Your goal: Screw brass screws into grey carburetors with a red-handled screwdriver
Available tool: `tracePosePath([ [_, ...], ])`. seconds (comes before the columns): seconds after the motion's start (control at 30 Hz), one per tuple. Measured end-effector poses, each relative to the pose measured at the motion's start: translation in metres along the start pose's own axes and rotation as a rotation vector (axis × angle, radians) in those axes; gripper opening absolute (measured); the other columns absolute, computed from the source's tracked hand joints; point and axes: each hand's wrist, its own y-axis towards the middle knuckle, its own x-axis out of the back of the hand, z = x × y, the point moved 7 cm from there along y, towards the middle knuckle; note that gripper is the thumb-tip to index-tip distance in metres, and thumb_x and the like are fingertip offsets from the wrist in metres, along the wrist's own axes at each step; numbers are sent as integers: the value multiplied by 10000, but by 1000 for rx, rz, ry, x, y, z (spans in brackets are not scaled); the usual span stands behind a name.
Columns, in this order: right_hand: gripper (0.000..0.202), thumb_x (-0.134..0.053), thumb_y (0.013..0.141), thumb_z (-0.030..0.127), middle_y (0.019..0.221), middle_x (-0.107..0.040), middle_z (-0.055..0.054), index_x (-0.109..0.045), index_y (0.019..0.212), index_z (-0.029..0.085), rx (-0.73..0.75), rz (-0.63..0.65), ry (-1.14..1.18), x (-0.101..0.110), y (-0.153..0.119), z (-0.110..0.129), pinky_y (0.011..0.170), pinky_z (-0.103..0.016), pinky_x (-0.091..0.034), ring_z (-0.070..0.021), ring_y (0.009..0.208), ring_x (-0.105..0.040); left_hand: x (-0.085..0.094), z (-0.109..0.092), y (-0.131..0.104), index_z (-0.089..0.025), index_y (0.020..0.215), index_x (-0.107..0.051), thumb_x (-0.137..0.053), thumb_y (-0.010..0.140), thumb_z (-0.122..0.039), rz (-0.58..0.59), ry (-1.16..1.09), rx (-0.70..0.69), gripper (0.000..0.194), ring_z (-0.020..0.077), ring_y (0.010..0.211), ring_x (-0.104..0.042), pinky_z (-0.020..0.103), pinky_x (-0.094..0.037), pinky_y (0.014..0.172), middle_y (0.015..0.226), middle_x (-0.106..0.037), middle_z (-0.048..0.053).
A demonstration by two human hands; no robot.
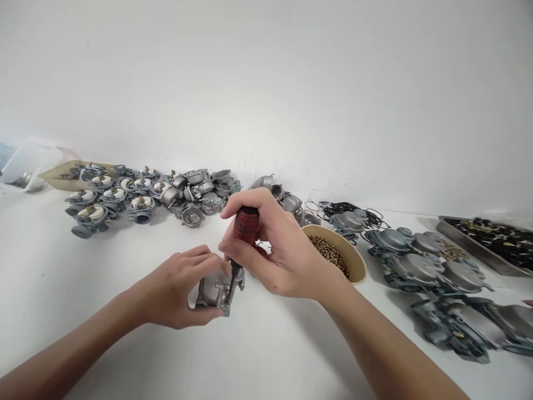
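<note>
Right hand (275, 250) in closed grip round red screwdriver (245, 225), left hand (179, 289) clamped on metal casting (211, 287)

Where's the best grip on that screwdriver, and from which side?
Probably its thick red handle, from the right, where the right hand has it: the handle stands steeply, while the slim shaft runs down to the metal part in the left hand.
</note>
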Motion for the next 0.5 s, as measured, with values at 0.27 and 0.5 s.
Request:
tracePosePath([
  [0.27, 404, -626, 959, 82, 989, -720, -28, -572, 1352, 160, 210, 54, 50, 7, -3, 26, 758, -233, -561, -105, 819, -677, 3, -1, 0, -254, 1271, -501, -712, 880, -336, -16, 3, -24, 452, 278, 958, -682, 377, -554, 772, 1134, -712, 80],
  [0.5, 421, -618, 977, 115, 1008, -737, -50, -591, 1395, 166, 229, 34, 16, 3, -4, 30, 807, -269, -598, -118, 815, -683, 4, -1, 2, -256, 1259, -520, -727, 872, -359, 0, 12, -8, 451, 302, 1043, -684, 386, -567, 793, 1165, -706, 73],
])
